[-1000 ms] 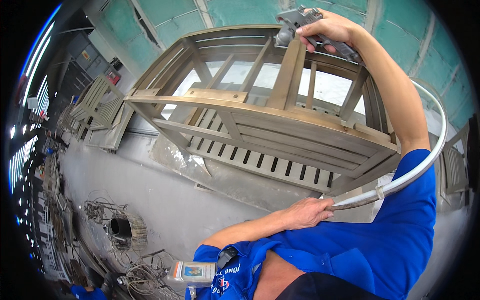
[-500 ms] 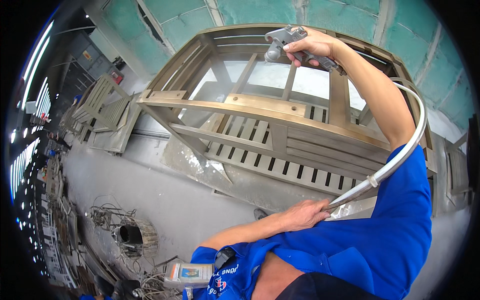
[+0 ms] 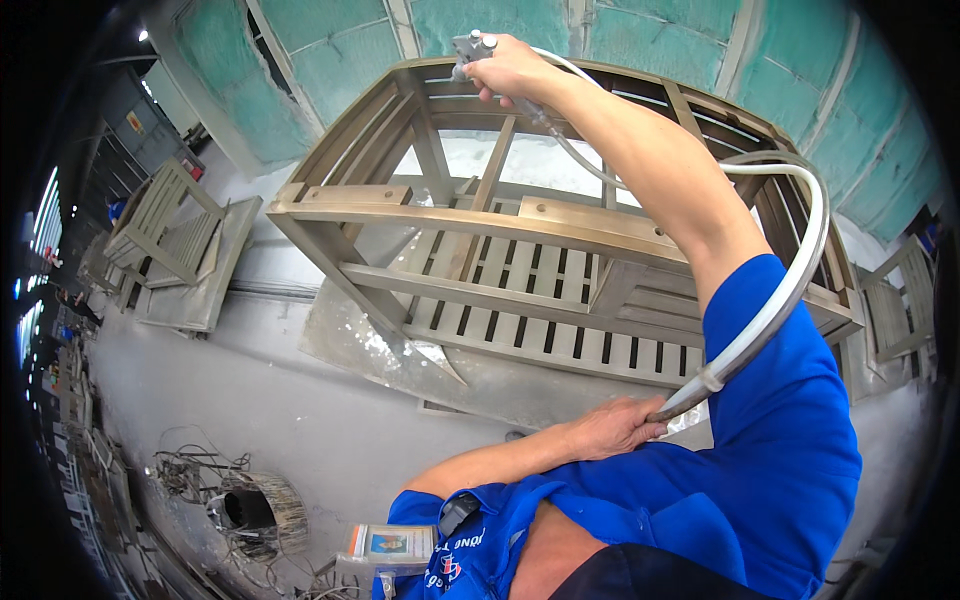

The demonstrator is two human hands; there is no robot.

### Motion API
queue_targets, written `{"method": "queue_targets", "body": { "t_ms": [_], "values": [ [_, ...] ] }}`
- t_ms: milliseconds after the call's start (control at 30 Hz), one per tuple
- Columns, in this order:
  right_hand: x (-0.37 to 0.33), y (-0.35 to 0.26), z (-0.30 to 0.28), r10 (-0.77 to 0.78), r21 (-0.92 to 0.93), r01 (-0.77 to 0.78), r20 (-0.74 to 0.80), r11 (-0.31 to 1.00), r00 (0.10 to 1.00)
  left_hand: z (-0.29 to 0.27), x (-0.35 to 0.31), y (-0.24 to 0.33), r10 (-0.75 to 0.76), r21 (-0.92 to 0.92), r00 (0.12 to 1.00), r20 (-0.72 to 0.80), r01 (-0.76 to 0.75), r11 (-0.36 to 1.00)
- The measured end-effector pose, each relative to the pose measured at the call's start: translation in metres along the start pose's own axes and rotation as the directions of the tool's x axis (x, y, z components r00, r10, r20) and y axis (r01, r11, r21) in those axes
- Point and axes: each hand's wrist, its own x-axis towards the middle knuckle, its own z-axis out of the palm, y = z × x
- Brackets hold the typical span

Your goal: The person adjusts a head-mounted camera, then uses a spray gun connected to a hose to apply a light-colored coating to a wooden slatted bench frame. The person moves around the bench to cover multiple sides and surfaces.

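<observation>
Held out at the far side, my right hand [image 3: 510, 72] is closed around a grey spray gun [image 3: 473, 46], over the far left part of a slatted wooden furniture frame [image 3: 580, 232]. A white hose [image 3: 772, 322] loops behind my right arm and comes down to my waist. There my left hand [image 3: 620, 426] grips the hose, fingers wrapped round it. The frame is brownish grey, with rails, open gaps and a slatted lower part. My right arm hides part of its right side.
A board [image 3: 330, 335] lies under the frame. To the left, a slatted chair [image 3: 165, 225] stands on another board. A dirty bucket [image 3: 275, 515] with tangled cords is at the lower left. Green panels [image 3: 660, 45] line the back, and another wooden piece [image 3: 900, 305] stands at the right.
My right hand has swept the spray gun to the left along the far side of the frame. My left hand keeps its hold on the hose. The view has shifted slightly.
</observation>
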Motion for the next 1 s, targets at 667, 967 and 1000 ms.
{"method": "queue_targets", "body": {
  "t_ms": [667, 967, 1000],
  "values": [
    [-0.022, -0.050, 0.045, 0.094, -0.020, -0.100, -0.199, 0.995, 0.975, -0.107, -0.144, -0.013, 0.104, 0.103, 0.992, 0.064, -0.111, 0.988],
    [0.025, -0.068, 0.072, 0.072, -0.148, -0.180, -0.541, 0.973, 0.838, -0.174, -0.205, -0.007, 0.190, -0.060, 0.976, 0.105, -0.185, 0.981],
    [0.023, -0.062, 0.057, 0.011, -0.305, -0.243, -0.603, 0.921, 0.798, -0.180, -0.210, -0.006, 0.210, -0.042, 0.974, 0.082, -0.207, 0.977]
  ]
}}
